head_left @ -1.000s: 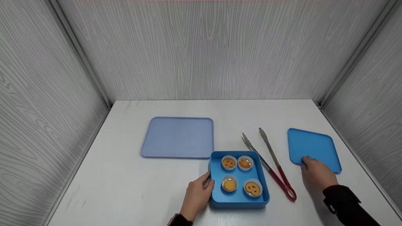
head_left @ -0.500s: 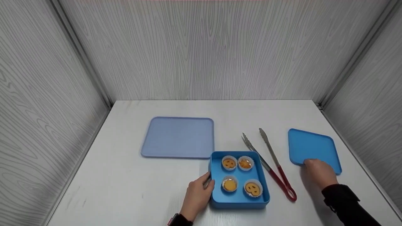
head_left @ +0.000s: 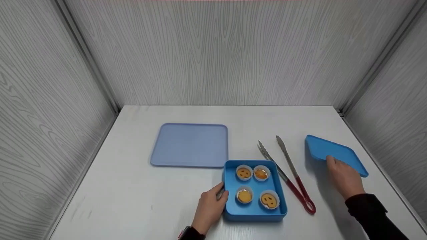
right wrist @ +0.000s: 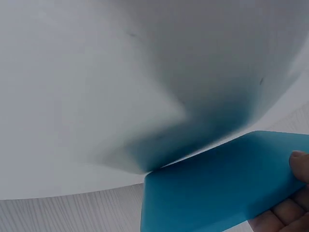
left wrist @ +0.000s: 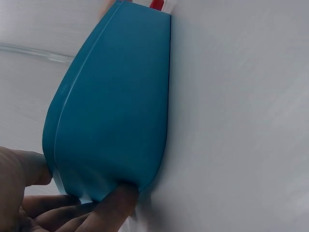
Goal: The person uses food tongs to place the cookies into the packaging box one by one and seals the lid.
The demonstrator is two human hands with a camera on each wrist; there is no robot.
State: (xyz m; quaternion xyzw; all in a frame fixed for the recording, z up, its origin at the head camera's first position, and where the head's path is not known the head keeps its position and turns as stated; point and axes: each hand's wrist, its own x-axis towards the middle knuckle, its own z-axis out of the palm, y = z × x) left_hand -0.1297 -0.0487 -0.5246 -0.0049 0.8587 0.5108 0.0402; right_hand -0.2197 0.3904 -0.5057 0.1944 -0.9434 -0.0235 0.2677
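Observation:
A square blue box (head_left: 255, 215) holds several cookies (head_left: 269, 201) in white paper cups. At its left side my left hand (head_left: 208, 208) holds it, with the thumb at the rim and the fingers against the outer wall. The left wrist view shows the box wall (left wrist: 113, 106) standing on the table. Over on the right, my right hand (head_left: 345, 178) pinches the near edge of a flat blue lid (head_left: 333, 151). The lid is tilted, its near edge raised and a shadow beneath it. The right wrist view has the thumb (right wrist: 300, 164) on one face and fingers behind.
Metal tongs with red handles (head_left: 297, 193) lie spread between box and lid, close to the box's right wall. A pale blue tray (head_left: 190, 145) lies behind the box to the left. Grey wood-grain panels (head_left: 217, 53) border the white table at back and sides.
My right hand has lifted the lid's near edge from the table, moving slightly up and to the right. My left hand and the box have stayed in place.

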